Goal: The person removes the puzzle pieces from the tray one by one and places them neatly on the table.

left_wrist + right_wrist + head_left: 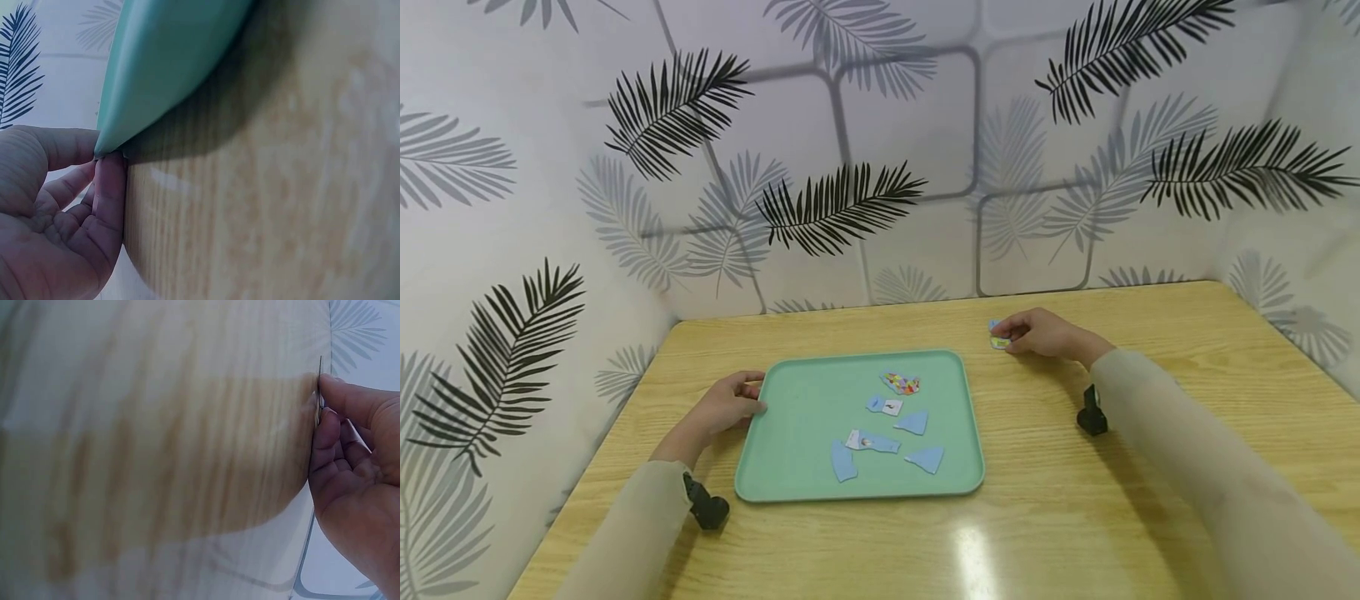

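My left hand grips the left rim of a green tray; the left wrist view shows the thumb on the rim and fingers beneath it. Several flat, thin puzzle pieces lie scattered in the tray: a multicoloured one, a blue-and-white one, plain blue wedges such as this triangular piece, and a curved blue piece. Beyond the tray's right side, my right hand pinches a small blue and yellow-green puzzle piece at the table. Its fingers partly hide the piece; whether it is one piece or two I cannot tell.
A light wooden table carries the tray. Its back edge meets a wall patterned with leaves. Dark wrist cameras sit at both sleeves, one by the left cuff and one by the right cuff.
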`<state>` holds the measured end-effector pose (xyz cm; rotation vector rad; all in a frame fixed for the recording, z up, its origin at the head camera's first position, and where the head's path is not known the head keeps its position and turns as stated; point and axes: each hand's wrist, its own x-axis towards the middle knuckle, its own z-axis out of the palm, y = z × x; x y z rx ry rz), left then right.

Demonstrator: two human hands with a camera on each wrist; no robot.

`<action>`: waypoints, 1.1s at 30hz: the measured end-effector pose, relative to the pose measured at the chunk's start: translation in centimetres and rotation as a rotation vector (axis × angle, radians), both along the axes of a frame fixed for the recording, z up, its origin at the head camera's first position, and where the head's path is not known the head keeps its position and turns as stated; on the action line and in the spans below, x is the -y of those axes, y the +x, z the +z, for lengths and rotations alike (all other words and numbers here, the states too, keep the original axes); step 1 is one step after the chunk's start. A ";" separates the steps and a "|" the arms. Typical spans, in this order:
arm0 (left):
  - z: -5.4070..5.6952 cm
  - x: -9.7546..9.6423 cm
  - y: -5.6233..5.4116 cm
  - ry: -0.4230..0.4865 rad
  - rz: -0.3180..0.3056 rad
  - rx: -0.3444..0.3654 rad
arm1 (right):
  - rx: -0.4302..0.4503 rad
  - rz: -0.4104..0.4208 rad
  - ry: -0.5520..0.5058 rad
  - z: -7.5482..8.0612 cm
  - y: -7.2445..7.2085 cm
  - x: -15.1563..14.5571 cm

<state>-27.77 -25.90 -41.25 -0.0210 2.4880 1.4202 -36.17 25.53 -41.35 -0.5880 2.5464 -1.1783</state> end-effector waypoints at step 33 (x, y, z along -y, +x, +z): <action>0.1 0.0 -0.2 -0.008 0.009 0.014 | 0.069 -0.030 -0.141 1.8 2.8 1.5</action>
